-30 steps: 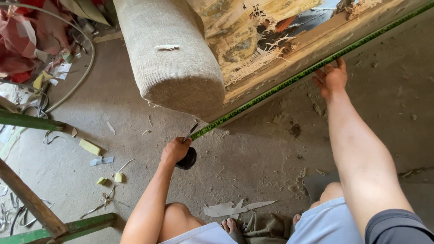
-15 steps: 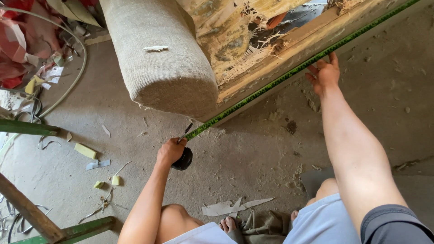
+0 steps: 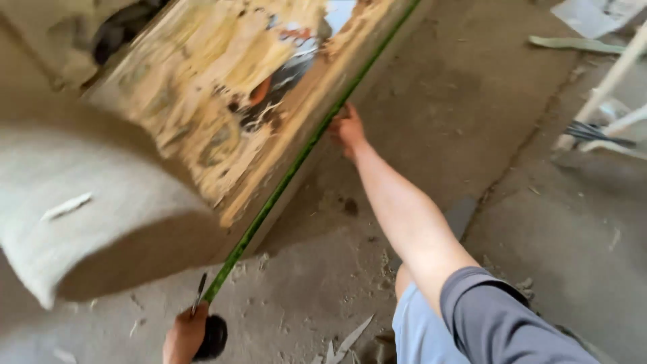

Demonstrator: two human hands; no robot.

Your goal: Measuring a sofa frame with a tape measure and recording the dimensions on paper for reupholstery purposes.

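A green measuring tape [image 3: 296, 162] runs taut along the lower edge of an overturned sofa frame [image 3: 222, 101]. My left hand [image 3: 183, 335] grips the tape's black case [image 3: 214, 337] near the bottom of the view, close to the concrete floor. My right hand [image 3: 348, 129] presses the tape's far part against the frame's wooden edge, arm stretched out. A grey fabric armrest [image 3: 81, 222] bulges at the left, just above my left hand. The view is blurred by motion.
The concrete floor [image 3: 472, 121] is dusty, with wood splinters [image 3: 350, 340] near my knees. White rods or legs [image 3: 606, 101] and a pale strip [image 3: 573, 44] lie at the upper right. A crack crosses the floor on the right.
The view has swung right and moved closer to the sofa frame. Both hands keep the tape stretched along the edge; the left clutter has left the view.
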